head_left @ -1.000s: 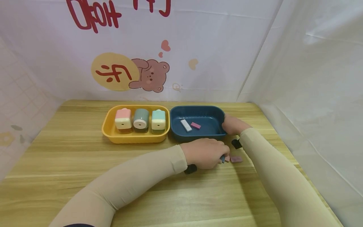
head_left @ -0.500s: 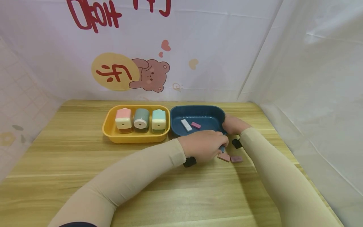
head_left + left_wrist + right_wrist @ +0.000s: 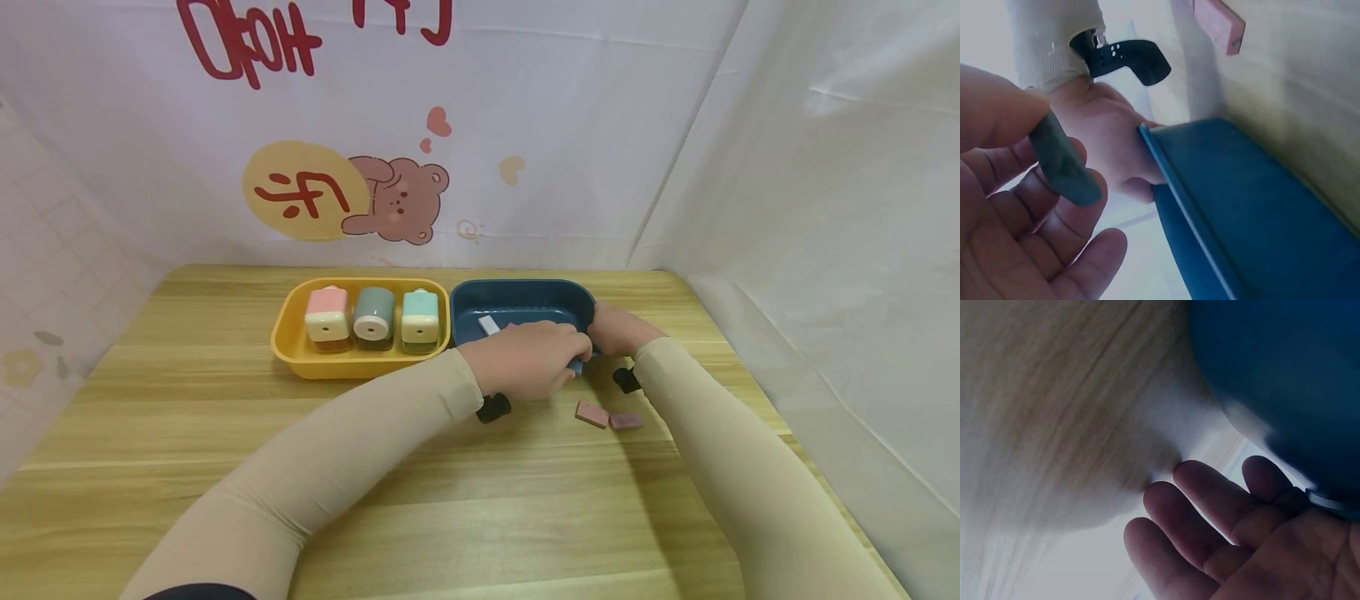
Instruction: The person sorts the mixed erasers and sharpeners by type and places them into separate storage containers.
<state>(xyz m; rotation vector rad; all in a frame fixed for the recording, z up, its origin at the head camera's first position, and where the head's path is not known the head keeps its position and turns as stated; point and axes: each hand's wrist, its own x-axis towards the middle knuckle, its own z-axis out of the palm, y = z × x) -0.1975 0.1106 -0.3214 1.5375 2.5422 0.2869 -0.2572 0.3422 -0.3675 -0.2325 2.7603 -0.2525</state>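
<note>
Left hand point(image 3: 525, 357) pinches a blue-grey eraser point(image 3: 1066, 165) at the navy tray point(image 3: 521, 292). Right hand point(image 3: 621, 331), fingers loosely spread, touches the tray's end, I judge to steady it.

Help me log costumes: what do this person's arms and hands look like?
The left sleeve and right sleeve are plain beige, wrist-length; a navy edge shows at the left one's upper end. The left hand and right hand are gloveless. A black piece sits at each wrist, the right one with pale dots.
</note>
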